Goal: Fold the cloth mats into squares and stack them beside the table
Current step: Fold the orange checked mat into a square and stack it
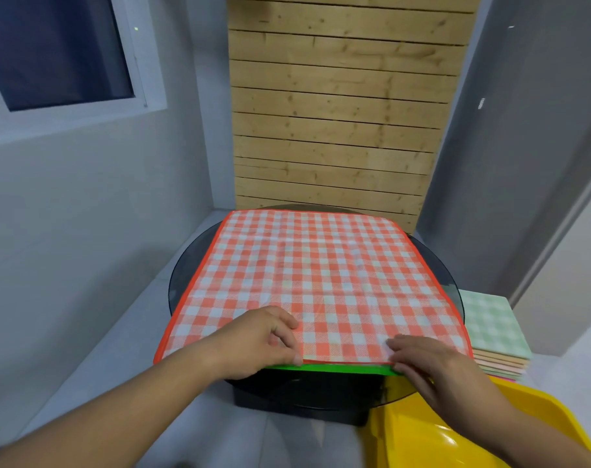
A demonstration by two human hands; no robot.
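On round dark glass table (182, 282), orange checked mat (314, 275) lay spread flat, unfolded, over second mat whose green hem (338, 368) showed at near edge. My left hand (267, 339) pinched orange mat's near hem, fingers curled. My right hand (426, 359) gripped same hem further right, fingers on top, thumb under. Step, as I judged it: start of first fold. Next move likely called for lifting top layer only, carrying near hem to far edge, matching corners. Stack of folded mats (490, 325) sat beside table at right, near yellow plastic tub (422, 427).
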